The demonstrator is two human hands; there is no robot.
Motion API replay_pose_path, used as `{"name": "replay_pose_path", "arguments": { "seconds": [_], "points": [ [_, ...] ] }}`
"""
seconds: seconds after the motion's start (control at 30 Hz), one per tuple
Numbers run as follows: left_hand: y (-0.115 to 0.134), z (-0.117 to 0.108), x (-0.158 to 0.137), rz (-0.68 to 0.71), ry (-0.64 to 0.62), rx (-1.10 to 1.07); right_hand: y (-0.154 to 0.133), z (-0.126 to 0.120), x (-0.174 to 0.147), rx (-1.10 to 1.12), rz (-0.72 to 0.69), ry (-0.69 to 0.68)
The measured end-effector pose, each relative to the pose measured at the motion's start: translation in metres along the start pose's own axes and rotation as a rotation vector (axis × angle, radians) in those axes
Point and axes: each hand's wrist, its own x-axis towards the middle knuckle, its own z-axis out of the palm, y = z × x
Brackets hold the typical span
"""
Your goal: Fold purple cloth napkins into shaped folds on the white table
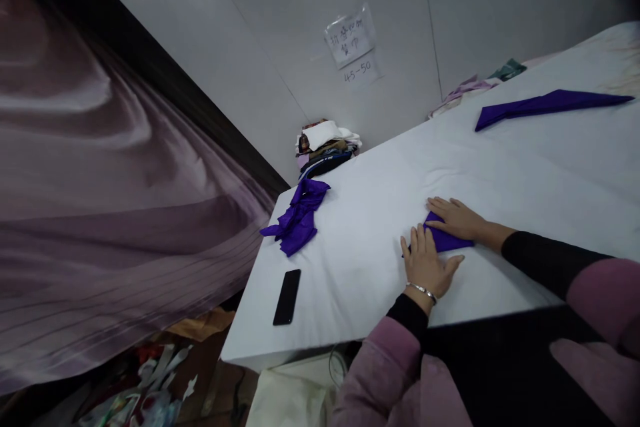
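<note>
The left hand [425, 267], fingers extended and slightly apart, lies flat over the left end of the folded purple cloth [449, 239]; the right hand [457, 219], also flat, covers its far part. This cloth rests on the white tabletop [360, 247]. Left of it lies a black phone [287, 297]; farther beyond, left, a crumpled purple cloth [300, 221]; beyond, right, a long purple strip [543, 103].

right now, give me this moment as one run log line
left hand: open, fingers on folded purple cloth | right hand: open, on same cloth | leftward: crumpled purple cloth, black rectangular phone | farther right: long narrow purple cloth
</note>
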Motion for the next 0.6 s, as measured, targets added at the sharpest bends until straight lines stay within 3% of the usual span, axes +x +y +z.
{"name": "replay_pose_path", "arguments": {
  "seconds": [0.23,0.6],
  "points": [
    [-0.006,0.018,0.008,-0.009,-0.041,-0.017,-0.002,-0.002,-0.001,-0.004,0.005,-0.019],
    [-0.042,0.014,-0.038,-0.095,-0.084,-0.018,-0.007,-0.005,-0.002,-0.049,0.014,-0.023]
  ]
}}
